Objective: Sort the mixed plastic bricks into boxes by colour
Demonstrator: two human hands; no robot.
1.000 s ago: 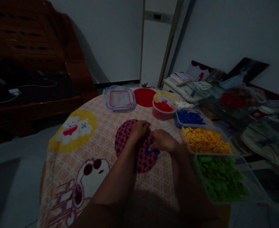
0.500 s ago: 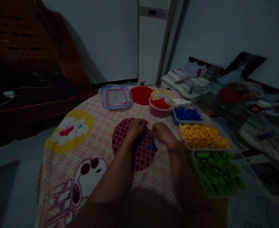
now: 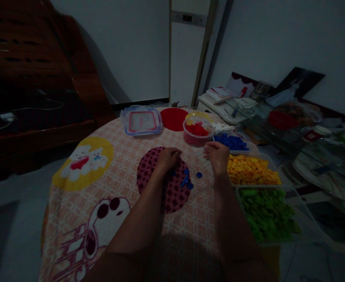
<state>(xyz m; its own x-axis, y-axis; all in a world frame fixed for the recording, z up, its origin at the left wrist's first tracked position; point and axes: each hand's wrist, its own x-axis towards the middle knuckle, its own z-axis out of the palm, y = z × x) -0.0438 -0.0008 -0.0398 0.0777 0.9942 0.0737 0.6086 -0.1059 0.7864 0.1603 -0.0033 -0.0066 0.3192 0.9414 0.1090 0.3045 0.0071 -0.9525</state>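
Observation:
My left hand [image 3: 169, 158] is over the round dark-pink patterned patch [image 3: 149, 168] of the cloth. Its fingers are curled in, and what they hold, if anything, is hidden. Several small blue plastic pieces [image 3: 186, 181] lie on the patch just right of my left wrist. One round blue piece [image 3: 199, 175] lies apart from them, between my two arms. My right hand [image 3: 218, 154] is raised in front of the box of blue pieces [image 3: 233, 141]. Its fingers are loosely bent, thumb apart, with nothing visible in them.
A round tub of red pieces [image 3: 196, 137] stands behind my hands. Boxes of yellow pieces [image 3: 253, 169] and green pieces [image 3: 268, 213] line the right side. White pieces [image 3: 222, 127] lie behind the blue box. Clear lids [image 3: 143, 121] are stacked at the back left. A cluttered glass table stands right.
My right hand has moved right, from beside the loose blue pieces to the front of the blue box. The round blue piece now shows on the cloth. My left hand stays nearly in place.

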